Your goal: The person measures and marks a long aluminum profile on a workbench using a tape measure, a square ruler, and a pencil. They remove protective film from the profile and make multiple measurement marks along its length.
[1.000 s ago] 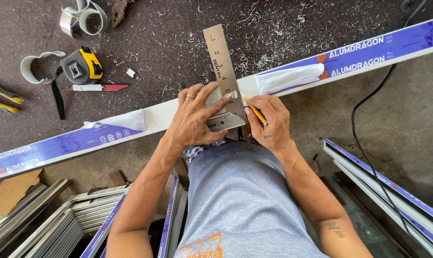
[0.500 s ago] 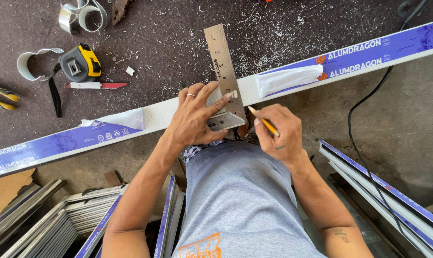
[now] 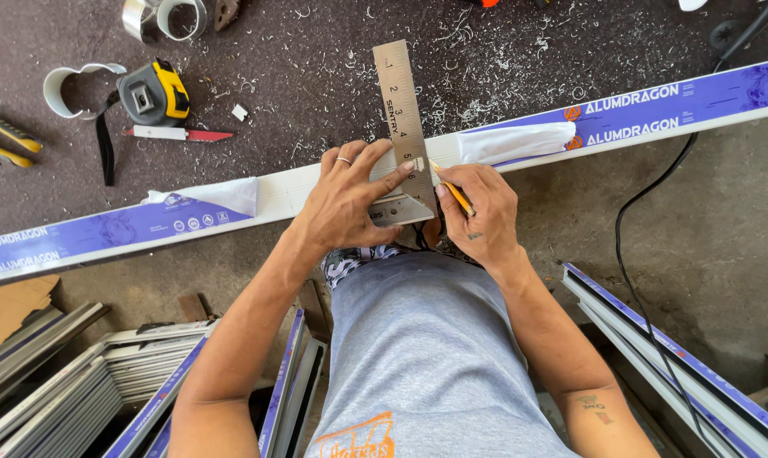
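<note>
The left hand (image 3: 347, 199) is pressing a metal combination square (image 3: 403, 127) flat across a long white aluminium profile (image 3: 291, 188) lying left to right on the dark floor. Its fingers (image 3: 382, 174) are spreading over the square's head, the tips lying against the blade's left edge; the blade is sticking out to the far side, past the profile. The right hand (image 3: 483, 210) is gripping a yellow pencil (image 3: 452, 188) between thumb and fingers, its tip touching the profile just right of the blade. Peeled blue film (image 3: 104, 227) is covering the profile further left and right. A yellow and black tape measure (image 3: 153, 93) and a red-tipped utility knife (image 3: 176, 133) are lying on the far left.
</note>
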